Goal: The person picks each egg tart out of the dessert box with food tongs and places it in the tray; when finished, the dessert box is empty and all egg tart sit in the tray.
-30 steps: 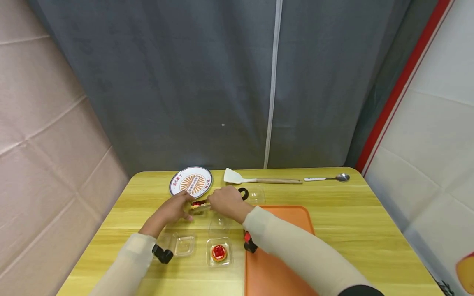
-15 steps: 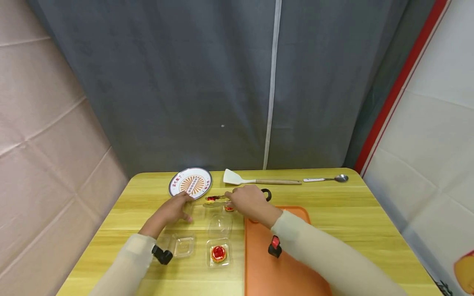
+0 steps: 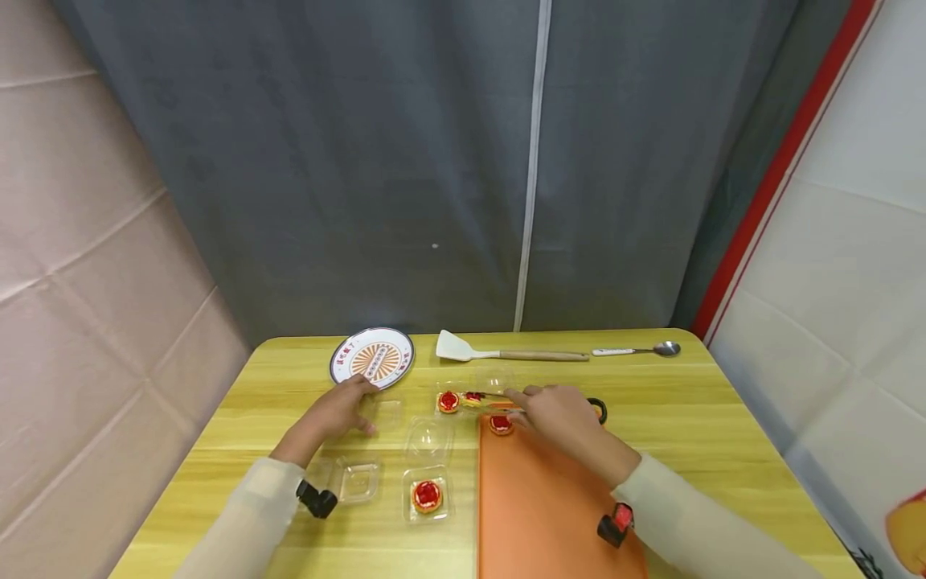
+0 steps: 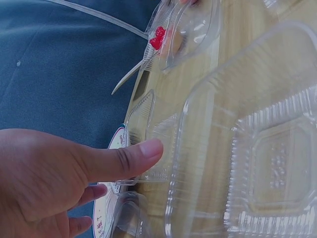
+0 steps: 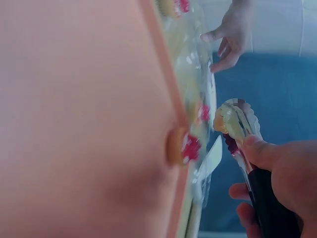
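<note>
My right hand (image 3: 560,418) grips black-handled metal tongs (image 5: 245,144), which pinch a small red-topped tart (image 3: 473,397) above the back left corner of the orange tray (image 3: 550,498). A second tart (image 3: 501,424) sits on that corner of the tray. Just left of the tongs, another tart (image 3: 448,401) lies in a clear plastic box. My left hand (image 3: 338,408) stays beside an opened clear box (image 3: 388,412), thumb (image 4: 143,153) straight over its edge; whether it touches the plastic I cannot tell.
Nearer me are a clear box with a tart (image 3: 427,496) and an opened clear box (image 3: 358,481). Along the back lie a printed plate (image 3: 372,358), a white spatula (image 3: 456,346) with a wooden handle, and a metal spoon (image 3: 667,348).
My right hand has carried the tart in the tongs rightward, from over the box by my left hand to the tray's back corner. My left hand has stayed in place.
</note>
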The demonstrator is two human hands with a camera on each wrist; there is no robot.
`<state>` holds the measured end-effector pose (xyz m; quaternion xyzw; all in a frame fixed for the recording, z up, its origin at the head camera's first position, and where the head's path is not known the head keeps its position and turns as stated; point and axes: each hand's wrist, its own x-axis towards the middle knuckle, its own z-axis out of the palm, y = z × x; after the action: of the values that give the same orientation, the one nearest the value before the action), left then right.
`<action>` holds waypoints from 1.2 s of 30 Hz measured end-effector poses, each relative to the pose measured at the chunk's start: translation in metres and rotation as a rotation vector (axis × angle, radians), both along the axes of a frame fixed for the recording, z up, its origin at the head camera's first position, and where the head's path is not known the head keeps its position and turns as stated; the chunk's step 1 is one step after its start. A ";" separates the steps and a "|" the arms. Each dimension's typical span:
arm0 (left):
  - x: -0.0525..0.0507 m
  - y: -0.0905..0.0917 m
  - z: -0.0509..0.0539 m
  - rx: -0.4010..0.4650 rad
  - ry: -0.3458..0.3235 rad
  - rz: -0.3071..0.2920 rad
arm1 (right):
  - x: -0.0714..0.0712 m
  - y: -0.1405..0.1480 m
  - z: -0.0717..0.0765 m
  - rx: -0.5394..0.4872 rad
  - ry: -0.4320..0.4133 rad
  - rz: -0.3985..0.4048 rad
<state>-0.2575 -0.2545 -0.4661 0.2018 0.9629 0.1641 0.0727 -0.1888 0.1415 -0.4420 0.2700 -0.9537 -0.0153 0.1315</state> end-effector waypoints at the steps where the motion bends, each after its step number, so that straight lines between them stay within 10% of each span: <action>1: 0.000 0.000 0.000 -0.002 0.001 -0.003 | 0.003 0.006 -0.003 -0.010 0.017 -0.004; 18: 0.000 0.002 0.001 -0.014 -0.004 0.000 | 0.040 0.086 -0.031 -0.050 0.067 -0.098; 36: 0.000 0.002 0.001 -0.012 -0.012 0.002 | 0.033 0.098 -0.047 0.046 0.180 -0.081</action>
<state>-0.2575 -0.2524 -0.4646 0.1995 0.9635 0.1596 0.0797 -0.1561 0.2395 -0.4888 0.2318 -0.9476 -0.0666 0.2096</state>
